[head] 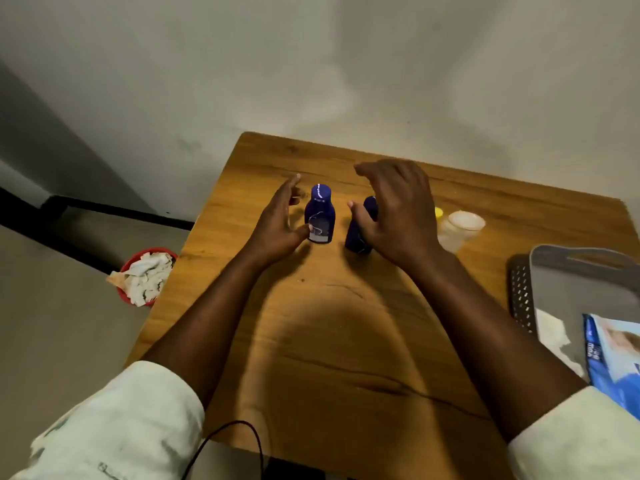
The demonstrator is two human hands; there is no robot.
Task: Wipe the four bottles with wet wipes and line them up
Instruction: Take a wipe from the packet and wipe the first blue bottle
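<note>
On the floor at far left stands a red bin (pixel 149 275) of used wipes. On the wooden table (pixel 346 323), the left hand (pixel 280 220), fingers straight and spread, has its thumb touching an upright blue bottle (pixel 320 214). To the right, the right hand (pixel 394 209), fingers relaxed and apart, partly covers a second blue bottle (pixel 356 233); a yellow-capped bottle (pixel 438 213), a clear bottle (pixel 460 230), a grey basket (pixel 523 299) and a wipes pack (pixel 613 355) follow.

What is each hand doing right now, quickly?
Left hand: open, fingers straight, thumb touching the left blue bottle.
Right hand: open over the second blue bottle, holding nothing visible.
</note>
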